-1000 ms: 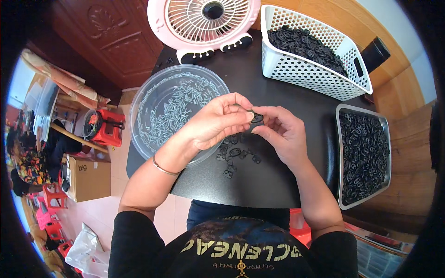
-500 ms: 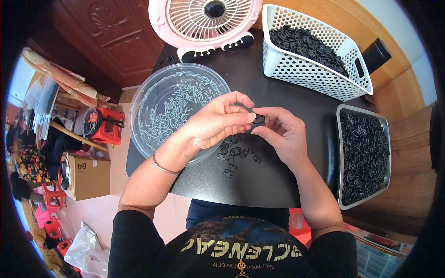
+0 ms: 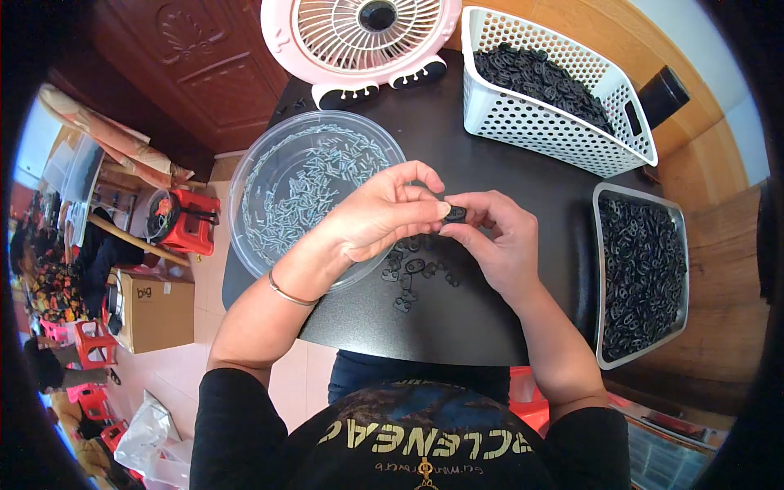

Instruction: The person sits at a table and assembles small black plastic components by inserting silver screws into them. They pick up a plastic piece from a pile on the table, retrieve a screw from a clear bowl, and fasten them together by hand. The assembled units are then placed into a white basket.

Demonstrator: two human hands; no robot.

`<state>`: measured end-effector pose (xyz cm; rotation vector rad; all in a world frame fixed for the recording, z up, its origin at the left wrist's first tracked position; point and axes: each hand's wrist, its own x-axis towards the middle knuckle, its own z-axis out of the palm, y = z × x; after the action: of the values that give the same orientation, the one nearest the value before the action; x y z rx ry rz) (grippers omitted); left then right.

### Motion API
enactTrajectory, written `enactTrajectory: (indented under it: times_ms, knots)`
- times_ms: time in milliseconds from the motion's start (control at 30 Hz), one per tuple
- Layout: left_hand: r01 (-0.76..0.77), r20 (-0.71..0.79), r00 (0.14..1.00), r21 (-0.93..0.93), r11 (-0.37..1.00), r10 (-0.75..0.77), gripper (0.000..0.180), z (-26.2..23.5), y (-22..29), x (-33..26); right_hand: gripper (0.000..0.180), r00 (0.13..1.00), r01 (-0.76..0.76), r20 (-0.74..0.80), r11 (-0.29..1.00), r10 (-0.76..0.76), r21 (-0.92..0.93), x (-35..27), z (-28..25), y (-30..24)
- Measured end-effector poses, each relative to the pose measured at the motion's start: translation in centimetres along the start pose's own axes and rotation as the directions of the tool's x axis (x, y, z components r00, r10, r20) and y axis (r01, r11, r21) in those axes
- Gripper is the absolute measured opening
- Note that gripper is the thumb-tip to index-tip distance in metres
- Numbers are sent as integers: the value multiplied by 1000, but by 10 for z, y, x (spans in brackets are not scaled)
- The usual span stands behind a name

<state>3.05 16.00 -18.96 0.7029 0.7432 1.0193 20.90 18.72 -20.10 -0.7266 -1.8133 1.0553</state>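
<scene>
- The small black part (image 3: 456, 215) sits above the bench (image 3: 457, 331), to the right of the clear tub (image 3: 282, 181).
- Fingers of the left hand (image 3: 394, 211) and right hand (image 3: 500, 234) pinch it between them, though the exact contact is hard to make out.
- It should handle as light, stiff and smooth; its outer edges look the best hold.

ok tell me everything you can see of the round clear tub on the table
The tub is round, see-through and open-topped, plastic by its look, with a thin rim. It stands upright on the dark table, close to the pink fan. Many small silvery pins lie loose inside. The left hand and wrist hide its lower right part; whether they touch it is unclear.
</scene>
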Motion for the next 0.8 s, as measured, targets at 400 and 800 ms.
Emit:
enactTrajectory:
  times_ms: [400, 800]
  knots:
    - [-1, 42, 999, 11, 1000, 0, 22, -1, -2, 1, 26, 999, 29, -31, 993, -32, -113, -2, -1, -5]
    - [-155, 20, 988, 198, 968, 154, 25, 6, 3, -7, 28, 999, 21, 51, 999, -19, -35, -1, -4, -7]
